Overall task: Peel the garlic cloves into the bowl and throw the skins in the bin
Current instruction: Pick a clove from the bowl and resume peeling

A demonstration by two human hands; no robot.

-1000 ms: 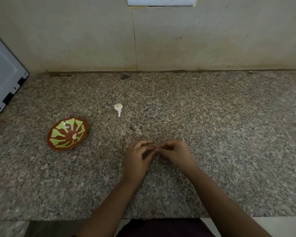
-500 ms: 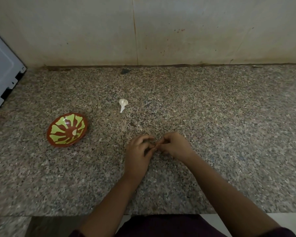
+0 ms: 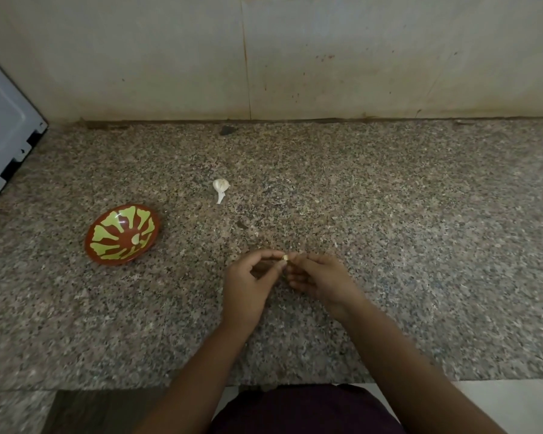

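Since half a second ago our hands have hardly shifted on the bench, but their fingertips have parted a little, and a pale garlic clove (image 3: 285, 257) now shows where it was covered before.

We stand at a speckled granite countertop (image 3: 420, 245) that runs back to a stained wall (image 3: 358, 57) at 12 o'clock. A white appliance (image 3: 3, 126) sits at the 9 o'clock edge of our view. From our hands, at about 10 o'clock and well apart, stands the red-brown bowl (image 3: 113, 227) with its green pattern. It is tipped a little, so its mouth faces us, and one peeled clove (image 3: 135, 239) lies near its centre.

Our left hand (image 3: 248, 286) and right hand (image 3: 323, 280) meet just above the counter at the middle of the view. Each pinches the garlic clove between thumb and forefinger, with the other fingers loosely curled.

At 11 o'clock from the hands the garlic bulb (image 3: 220, 187) lies alone on the counter. Its long axis runs from 12 to 6, and its stalk points toward 6 o'clock.

The pinched clove is too small and too hidden for us to tell which way it points.
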